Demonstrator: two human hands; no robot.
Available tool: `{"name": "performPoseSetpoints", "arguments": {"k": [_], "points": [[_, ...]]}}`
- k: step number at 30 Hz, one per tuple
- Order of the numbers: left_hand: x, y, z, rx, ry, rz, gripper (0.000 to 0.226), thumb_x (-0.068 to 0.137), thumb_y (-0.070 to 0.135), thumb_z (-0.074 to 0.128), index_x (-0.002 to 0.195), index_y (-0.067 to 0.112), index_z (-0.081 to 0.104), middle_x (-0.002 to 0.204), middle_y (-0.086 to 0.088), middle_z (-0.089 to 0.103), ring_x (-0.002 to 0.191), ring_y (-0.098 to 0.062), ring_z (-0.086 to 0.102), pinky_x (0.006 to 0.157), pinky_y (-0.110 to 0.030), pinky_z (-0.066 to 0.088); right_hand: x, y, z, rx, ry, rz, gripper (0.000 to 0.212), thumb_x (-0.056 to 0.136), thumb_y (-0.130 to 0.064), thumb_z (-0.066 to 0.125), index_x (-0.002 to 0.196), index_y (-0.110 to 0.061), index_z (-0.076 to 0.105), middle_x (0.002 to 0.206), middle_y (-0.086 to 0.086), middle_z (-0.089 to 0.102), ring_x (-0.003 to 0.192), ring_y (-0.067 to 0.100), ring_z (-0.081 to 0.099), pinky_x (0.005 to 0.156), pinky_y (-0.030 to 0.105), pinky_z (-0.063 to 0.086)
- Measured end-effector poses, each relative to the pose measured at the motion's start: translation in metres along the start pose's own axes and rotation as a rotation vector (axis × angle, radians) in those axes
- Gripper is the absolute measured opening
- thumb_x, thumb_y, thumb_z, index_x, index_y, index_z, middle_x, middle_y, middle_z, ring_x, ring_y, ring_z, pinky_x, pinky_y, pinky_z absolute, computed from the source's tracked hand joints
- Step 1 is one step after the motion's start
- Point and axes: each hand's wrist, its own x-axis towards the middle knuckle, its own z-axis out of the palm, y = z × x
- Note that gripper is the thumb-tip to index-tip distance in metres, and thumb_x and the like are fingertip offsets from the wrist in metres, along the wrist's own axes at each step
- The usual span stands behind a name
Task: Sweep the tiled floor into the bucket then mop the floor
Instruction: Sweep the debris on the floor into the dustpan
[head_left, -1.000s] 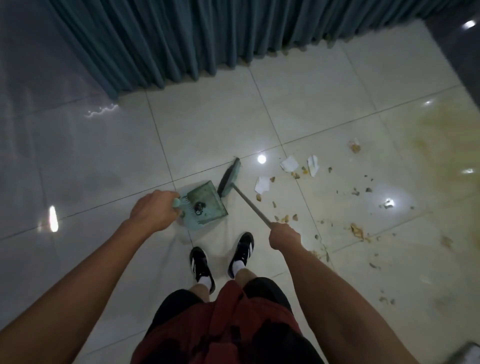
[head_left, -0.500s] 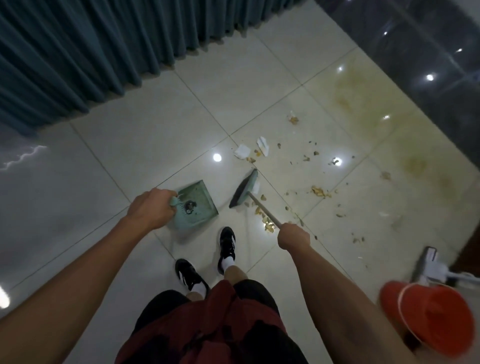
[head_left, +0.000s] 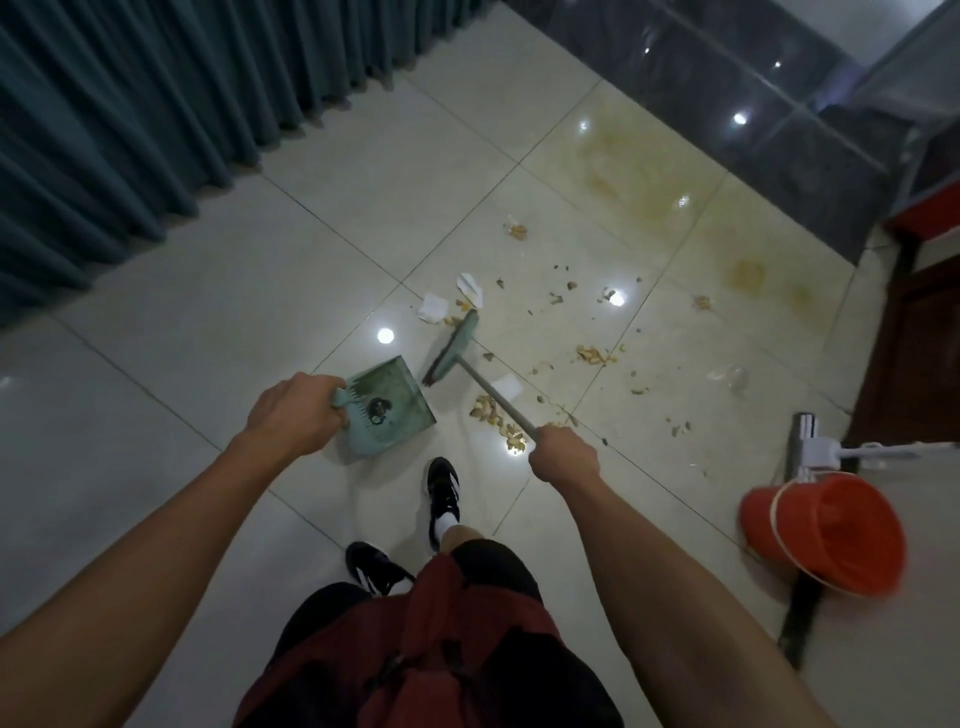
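Both hands grip firmly: left hand (head_left: 291, 413) holds dustpan (head_left: 388, 410), right hand (head_left: 563, 457) holds broom (head_left: 451, 351). Crumbs (head_left: 491, 410) beyond right grip, apparently loose; draw short strokes toward the pan's lip.

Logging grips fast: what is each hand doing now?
Left hand: closed, holding the dustpan handle.
Right hand: closed, holding the broom handle.

The tiled floor (head_left: 218, 322) is glossy and smooth, mirroring ceiling lights, with dull yellowish stains. The dustpan (head_left: 387, 410) and orange bucket (head_left: 831, 535) look like plastic, the curtain (head_left: 130, 119) like matt pleated cloth. Torn paper scraps (head_left: 431, 306) lie white and matt.
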Motion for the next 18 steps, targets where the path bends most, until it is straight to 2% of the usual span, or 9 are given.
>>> {"name": "performPoseSetpoints", "arguments": {"k": [3,8,13,18], "points": [[-0.003,-0.011,-0.009,-0.026,0.030,-0.031,0.004,0.088,0.029,0.070,0.086,0.030,0.067,0.082,0.003,0.063,0.071,-0.022,0.060,0.061,-0.029,0.046,0.001,-0.021,-0.005,-0.004,0.037,-0.039,0.033,0.093,-0.016,0.048,0.124,-0.017,0.060,0.094,0.001,0.062,0.077,0.021,0.060,0.064,0.033,0.048],[-0.006,-0.037,-0.023,-0.072,0.062,-0.123,0.009,0.089,0.028,0.067,0.080,0.028,0.064,0.079,0.003,0.063,0.070,-0.023,0.061,0.059,-0.029,0.043,0.017,-0.051,-0.016,-0.007,0.065,-0.104,0.030,0.090,-0.015,0.054,0.118,-0.018,0.062,0.091,0.001,0.065,0.076,0.022,0.065,0.069,0.035,0.057],[0.008,-0.058,-0.038,-0.109,0.075,-0.215,0.008,0.086,0.027,0.066,0.079,0.026,0.063,0.082,-0.002,0.066,0.074,-0.029,0.062,0.061,-0.030,0.044,0.064,-0.093,-0.036,-0.005,0.038,-0.184,0.031,0.093,-0.015,0.048,0.121,-0.017,0.061,0.097,0.003,0.066,0.081,0.023,0.066,0.067,0.034,0.055],[0.042,-0.073,-0.063,-0.146,0.052,-0.309,0.009,0.087,0.029,0.066,0.079,0.025,0.064,0.079,0.001,0.066,0.073,-0.026,0.064,0.060,-0.029,0.047,0.124,-0.146,-0.062,0.039,-0.013,-0.249,0.030,0.093,-0.015,0.051,0.120,-0.015,0.062,0.096,0.003,0.067,0.082,0.023,0.067,0.070,0.036,0.058]]}}
